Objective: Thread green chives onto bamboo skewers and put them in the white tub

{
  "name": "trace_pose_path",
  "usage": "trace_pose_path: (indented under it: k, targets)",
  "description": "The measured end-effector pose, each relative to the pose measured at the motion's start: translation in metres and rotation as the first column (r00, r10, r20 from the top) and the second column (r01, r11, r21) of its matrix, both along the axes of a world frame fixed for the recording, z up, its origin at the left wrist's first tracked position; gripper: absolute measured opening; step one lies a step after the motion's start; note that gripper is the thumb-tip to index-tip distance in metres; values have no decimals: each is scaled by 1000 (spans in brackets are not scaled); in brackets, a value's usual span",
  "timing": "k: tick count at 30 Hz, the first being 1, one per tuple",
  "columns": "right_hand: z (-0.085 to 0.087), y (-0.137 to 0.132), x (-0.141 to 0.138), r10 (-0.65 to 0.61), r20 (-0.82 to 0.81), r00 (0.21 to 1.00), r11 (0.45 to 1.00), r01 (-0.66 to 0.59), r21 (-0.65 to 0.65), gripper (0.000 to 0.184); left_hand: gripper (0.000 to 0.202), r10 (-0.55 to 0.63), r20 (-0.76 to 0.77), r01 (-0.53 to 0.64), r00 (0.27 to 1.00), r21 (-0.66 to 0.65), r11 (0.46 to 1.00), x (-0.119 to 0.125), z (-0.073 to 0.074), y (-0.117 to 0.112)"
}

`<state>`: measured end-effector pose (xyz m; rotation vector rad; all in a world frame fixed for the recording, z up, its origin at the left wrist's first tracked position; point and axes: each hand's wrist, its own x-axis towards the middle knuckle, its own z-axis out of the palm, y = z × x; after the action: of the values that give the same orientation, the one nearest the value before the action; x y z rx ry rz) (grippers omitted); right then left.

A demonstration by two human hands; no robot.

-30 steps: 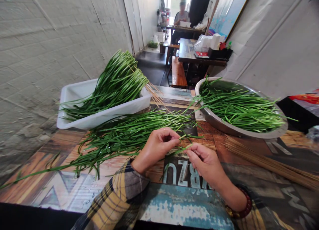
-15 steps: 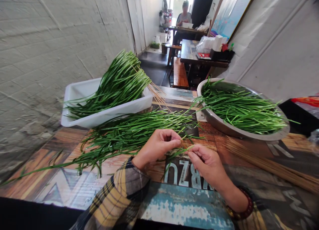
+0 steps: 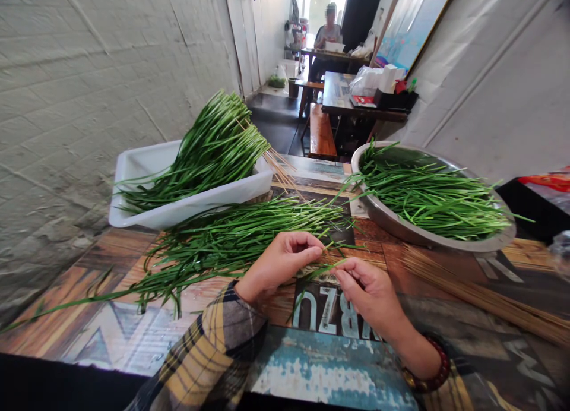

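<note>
My left hand is closed in a pinch on a thin green chive stalk just above the table. My right hand pinches the other end of the same stalk, fingers pressed together. Both hands meet at the near middle of the table. A loose heap of chives lies on the table right behind my left hand. A white plastic tub at the left holds skewered chives that lean out over its rim. A metal bowl at the right holds more loose chives.
A bundle of bamboo skewers lies on the table to the right of my right hand. The painted wooden table stands against a white brick wall at the left. Further back are other tables, a bench and a seated person.
The hands hold almost the same pose on the stalk. The view shifted slightly between the first frame and the later ones.
</note>
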<state>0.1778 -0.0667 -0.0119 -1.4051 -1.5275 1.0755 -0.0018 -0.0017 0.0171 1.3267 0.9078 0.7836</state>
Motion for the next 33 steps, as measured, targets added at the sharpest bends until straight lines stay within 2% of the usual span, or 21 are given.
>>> trace_pose_path:
  k: [4, 11, 17, 21, 24, 29, 31, 33]
  targets:
    - [-1, -1, 0, 2, 15, 1000, 1000, -2, 1, 26, 20, 31, 4, -31, 1000, -4, 1000, 1, -1, 0]
    - [0, 1, -2, 2, 43, 999, 1000, -3, 30, 25, 24, 8, -26, -10, 1000, -66, 998, 2, 1, -2]
    - [0, 1, -2, 15, 43, 999, 999, -16, 34, 25, 27, -26, -16, 25, 1000, -79, 997, 1, -1, -1]
    - [0, 2, -3, 33, 16, 999, 999, -34, 18, 26, 26, -99, -10, 98, 995, -92, 991, 2, 0, -2]
    - [-1, 4, -4, 31, -21, 999, 999, -31, 11, 26, 24, -142, -11, 141, 990, -72, 987, 5, -2, -3]
    - [-7, 5, -1, 8, -119, 993, 999, -13, -43, 20, 18, -121, -10, 121, 993, 50, 991, 7, -7, -2]
    - [-8, 4, 0, -17, -153, 988, 1000, 12, -28, 18, 17, -126, 3, 125, 992, 64, 990, 7, -8, -2]
    - [-8, 4, 0, -29, -160, 987, 999, 31, 12, 25, 18, -141, 20, 139, 990, 47, 989, 7, -8, -2]
